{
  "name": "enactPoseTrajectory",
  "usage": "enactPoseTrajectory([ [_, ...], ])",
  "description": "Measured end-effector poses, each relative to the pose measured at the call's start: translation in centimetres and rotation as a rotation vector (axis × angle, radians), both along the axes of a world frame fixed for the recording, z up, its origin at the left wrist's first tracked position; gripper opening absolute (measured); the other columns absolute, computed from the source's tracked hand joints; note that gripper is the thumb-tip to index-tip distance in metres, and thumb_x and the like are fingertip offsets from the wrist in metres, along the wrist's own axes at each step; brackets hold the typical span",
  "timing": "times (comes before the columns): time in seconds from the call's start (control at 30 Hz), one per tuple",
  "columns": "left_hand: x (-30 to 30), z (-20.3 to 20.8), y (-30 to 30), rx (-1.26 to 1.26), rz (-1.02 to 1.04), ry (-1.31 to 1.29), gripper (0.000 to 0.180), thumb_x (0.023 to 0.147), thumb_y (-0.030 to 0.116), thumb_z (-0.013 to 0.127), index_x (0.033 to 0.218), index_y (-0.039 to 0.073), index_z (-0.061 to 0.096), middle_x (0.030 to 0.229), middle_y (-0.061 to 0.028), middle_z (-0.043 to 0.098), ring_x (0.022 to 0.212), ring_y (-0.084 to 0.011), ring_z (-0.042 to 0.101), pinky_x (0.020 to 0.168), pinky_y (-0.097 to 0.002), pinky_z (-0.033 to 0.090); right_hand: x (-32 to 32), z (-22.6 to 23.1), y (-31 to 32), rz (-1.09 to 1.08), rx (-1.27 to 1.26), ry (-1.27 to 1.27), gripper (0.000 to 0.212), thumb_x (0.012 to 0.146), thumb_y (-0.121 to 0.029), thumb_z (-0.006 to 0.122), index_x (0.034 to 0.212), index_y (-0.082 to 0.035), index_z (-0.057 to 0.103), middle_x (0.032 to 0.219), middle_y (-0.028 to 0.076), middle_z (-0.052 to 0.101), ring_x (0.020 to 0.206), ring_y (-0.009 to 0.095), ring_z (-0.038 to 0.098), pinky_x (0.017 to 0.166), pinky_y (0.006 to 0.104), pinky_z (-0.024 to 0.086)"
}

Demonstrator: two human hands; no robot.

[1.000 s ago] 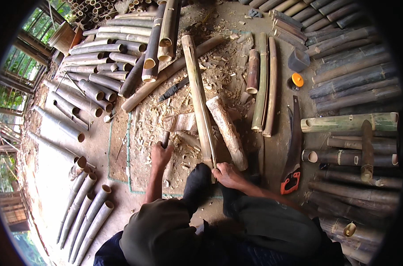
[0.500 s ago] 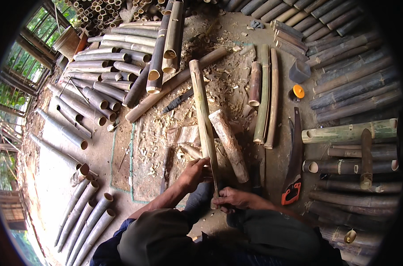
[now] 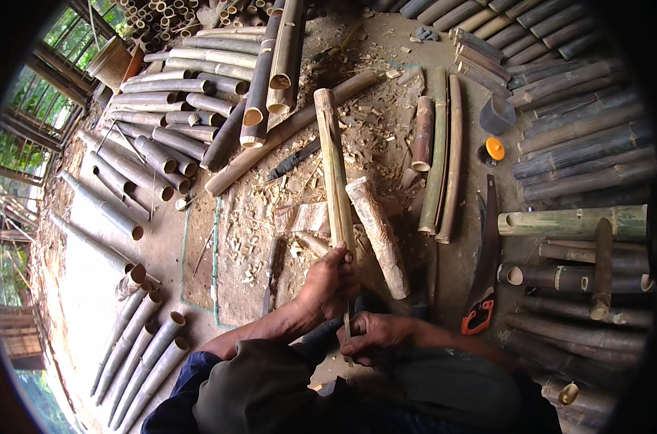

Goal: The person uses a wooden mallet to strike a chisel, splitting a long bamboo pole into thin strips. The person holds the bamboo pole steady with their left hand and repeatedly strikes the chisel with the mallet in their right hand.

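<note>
Pale wood down the middle of the frame, and both hands are on it! The long pole (image 3: 333, 170) slants from upper centre to lower centre, a dark groove running along its face. The left hand (image 3: 328, 283) is wrapped around its lower part, thumb uppermost, fingers curled in tight. Just below and to the right, the right hand (image 3: 375, 334) has its fingers bent around a narrow end near the bottom of the frame — whether that end is a separate strip, the picture does not tell.

Right beside the pole, a rough log (image 3: 377, 239) lies tilted at centre right. Left of the hands, a dark-handled blade (image 3: 272, 269) rests on the green-edged mat (image 3: 234, 300), with wood shavings (image 3: 252, 262) scattered near it. Up at upper centre, a brown pole (image 3: 292, 134) lies diagonally, a black-wrapped tool (image 3: 293, 160) just below.

Over to the right of the frame now: a saw with an orange handle (image 3: 480, 293), then an orange lid (image 3: 495, 148) near a greyish container (image 3: 497, 116). Bamboo everywhere — hollow tubes (image 3: 147, 354) at lower left, and a green bamboo length (image 3: 574, 222) lying crosswise at the right.
</note>
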State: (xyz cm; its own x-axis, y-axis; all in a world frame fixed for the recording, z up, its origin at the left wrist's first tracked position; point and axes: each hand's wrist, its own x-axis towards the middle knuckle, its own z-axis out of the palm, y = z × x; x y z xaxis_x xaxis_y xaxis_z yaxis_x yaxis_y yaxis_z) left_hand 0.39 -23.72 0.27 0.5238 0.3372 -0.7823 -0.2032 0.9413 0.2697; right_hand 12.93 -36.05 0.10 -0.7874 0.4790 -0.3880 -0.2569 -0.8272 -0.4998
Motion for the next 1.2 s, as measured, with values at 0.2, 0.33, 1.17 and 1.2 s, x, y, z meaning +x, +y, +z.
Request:
enactPoseTrajectory([
  [0.2, -1.0, -5.3, -0.4, 0.255, -0.184, -0.025, 0.028, 0.106, 0.039, 0.052, 0.099, 0.012, 0.055, 0.072, 0.0026, 0.05, 0.061, -0.0117, 0.05, 0.054, -0.0273, 0.041, -0.1, -3.5, -1.5, -0.015, -0.026, -0.162, 0.024, 0.1, -0.027, 0.068, 0.087, -0.007, 0.065, 0.068, -0.001, 0.062, 0.055, 0.008, 0.058, 0.051, 0.0238, 0.044],
  [0.33, -0.4, -5.5, 0.3, 0.233, -0.119, 0.046, 0.032, 0.105, 0.037, 0.054, 0.116, 0.007, 0.056, 0.087, -0.0054, 0.063, 0.082, -0.0189, 0.066, 0.069, -0.029, 0.052, 0.6, -3.3, -2.0, -0.078, -0.03, -0.081, 0.022, 0.098, -0.024, 0.07, 0.087, -0.006, 0.065, 0.073, 0.001, 0.064, 0.057, 0.008, 0.059, 0.053, 0.0237, 0.045],
  [1.17, -4.9, -8.2, 7.8, 0.664, -0.174, 0.371, 0.058, 0.098, 0.049, 0.063, 0.126, -0.001, 0.061, 0.107, -0.0141, 0.069, 0.095, -0.0234, 0.068, 0.077, -0.0388, 0.057, 5.8, -3.8, -0.3, 0.07, 0.357, -1.022, 0.055, 0.1, -0.055, 0.057, 0.09, -0.002, 0.068, 0.067, 0.007, 0.067, 0.061, 0.015, 0.064, 0.056, 0.0328, 0.051],
  [1.2, -4.7, -8.7, 7.1, 0.659, -0.191, 0.371, 0.062, 0.096, 0.051, 0.064, 0.128, -0.001, 0.06, 0.11, -0.015, 0.068, 0.097, -0.0245, 0.068, 0.077, -0.0394, 0.057, 7.1, -3.6, 0.2, -0.097, 0.376, -1.077, 0.049, 0.1, -0.05, 0.06, 0.089, -0.002, 0.068, 0.067, 0.005, 0.066, 0.059, 0.014, 0.062, 0.055, 0.0322, 0.05],
])
